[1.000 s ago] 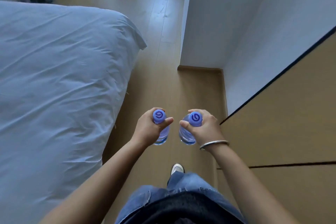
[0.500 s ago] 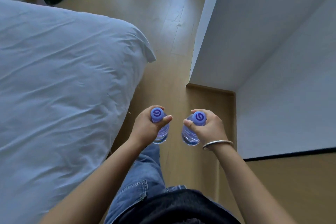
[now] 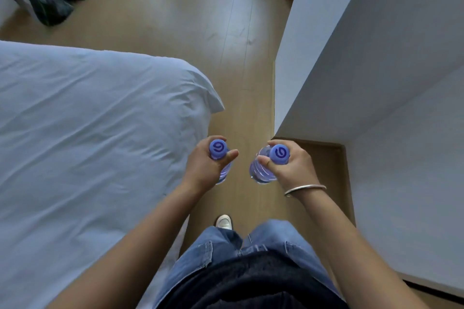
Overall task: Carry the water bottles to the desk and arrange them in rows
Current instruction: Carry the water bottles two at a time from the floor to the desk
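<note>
I hold two clear water bottles with blue caps upright in front of me, one in each hand. My left hand (image 3: 204, 162) grips the neck of the left bottle (image 3: 218, 150), whose body is mostly hidden behind my fingers. My right hand (image 3: 292, 167) grips the neck of the right bottle (image 3: 261, 170); a silver bangle sits on that wrist. The bottles hang side by side above the wooden floor (image 3: 241, 98), a small gap between them. No desk is in view.
A bed with a white duvet (image 3: 88, 145) fills the left side. White walls (image 3: 364, 70) with a corner rise on the right, leaving a narrow floor passage. A dark bag (image 3: 47, 5) and white furniture lie far left.
I have walked forward along the passage: the bed corner and wall corner have slid closer and the wooden panel on the right has left the view. Both hands keep their grips.
</note>
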`<state>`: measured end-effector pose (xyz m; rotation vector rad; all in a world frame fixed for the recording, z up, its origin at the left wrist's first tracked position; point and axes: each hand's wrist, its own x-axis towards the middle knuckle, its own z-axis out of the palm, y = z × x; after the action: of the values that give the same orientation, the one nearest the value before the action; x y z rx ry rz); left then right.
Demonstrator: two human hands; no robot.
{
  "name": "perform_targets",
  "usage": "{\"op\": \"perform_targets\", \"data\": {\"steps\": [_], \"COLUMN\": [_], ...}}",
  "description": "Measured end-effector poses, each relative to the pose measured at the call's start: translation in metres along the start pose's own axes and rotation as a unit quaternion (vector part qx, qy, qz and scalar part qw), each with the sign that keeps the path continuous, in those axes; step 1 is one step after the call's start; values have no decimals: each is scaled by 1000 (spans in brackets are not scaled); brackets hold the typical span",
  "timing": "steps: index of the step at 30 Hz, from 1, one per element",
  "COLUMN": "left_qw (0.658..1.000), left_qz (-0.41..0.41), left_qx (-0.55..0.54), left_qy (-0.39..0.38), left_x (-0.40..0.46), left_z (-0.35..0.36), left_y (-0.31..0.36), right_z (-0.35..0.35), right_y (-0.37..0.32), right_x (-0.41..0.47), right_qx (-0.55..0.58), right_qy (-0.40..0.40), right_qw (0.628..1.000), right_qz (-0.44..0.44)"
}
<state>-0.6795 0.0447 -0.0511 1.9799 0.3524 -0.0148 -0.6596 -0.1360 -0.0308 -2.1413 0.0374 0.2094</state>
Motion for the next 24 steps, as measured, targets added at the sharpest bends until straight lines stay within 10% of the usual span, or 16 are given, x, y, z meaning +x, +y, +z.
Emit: {"op": "perform_targets", "data": {"steps": [24], "left_qw": [999], "left_qz": [-37], "left_qx": [-7], "left_qy": [-24], "left_x": [360], "left_z": [-5], "left_y": [54], "right_z": [18], "right_y": [-62], "right_x": [371], "right_qx": [-30], "right_qy": [-19], "right_qw": [999], "right_qz": [-37]}}
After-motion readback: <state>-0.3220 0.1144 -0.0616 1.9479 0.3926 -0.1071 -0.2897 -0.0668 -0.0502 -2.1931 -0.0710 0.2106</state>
